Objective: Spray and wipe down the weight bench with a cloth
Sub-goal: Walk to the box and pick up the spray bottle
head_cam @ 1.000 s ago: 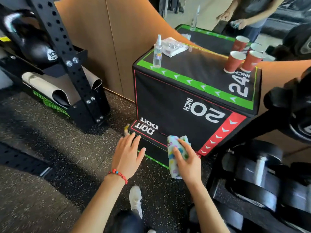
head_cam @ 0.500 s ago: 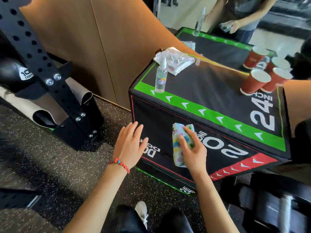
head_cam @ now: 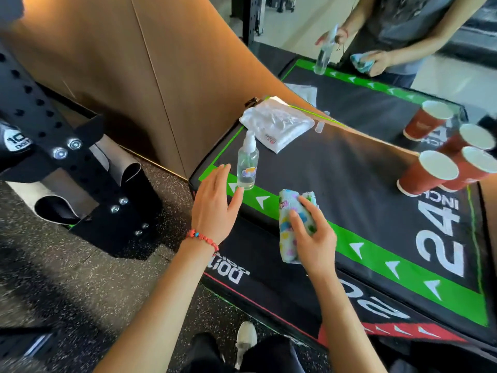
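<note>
A black padded box (head_cam: 349, 168) with green borders and white "24 INCH" print fills the right half of the view. A clear spray bottle (head_cam: 247, 164) stands upright near its front left corner. My left hand (head_cam: 215, 205), open with fingers spread, hovers just left of the bottle, the thumb close to its base. My right hand (head_cam: 309, 235) grips a folded, colourfully patterned cloth (head_cam: 287, 224) over the green stripe at the box's front edge.
A white plastic packet (head_cam: 277, 125) lies behind the bottle. Several red paper cups (head_cam: 427, 173) stand at the right. Another person (head_cam: 398, 30) holds a bottle and cloth at the far side. A black steel rack (head_cam: 53, 135) and rolled mats are left; wooden panel behind.
Both hands rose from the box's front face to its top. The left hand came up beside the spray bottle; the right carried the cloth onto the top edge.
</note>
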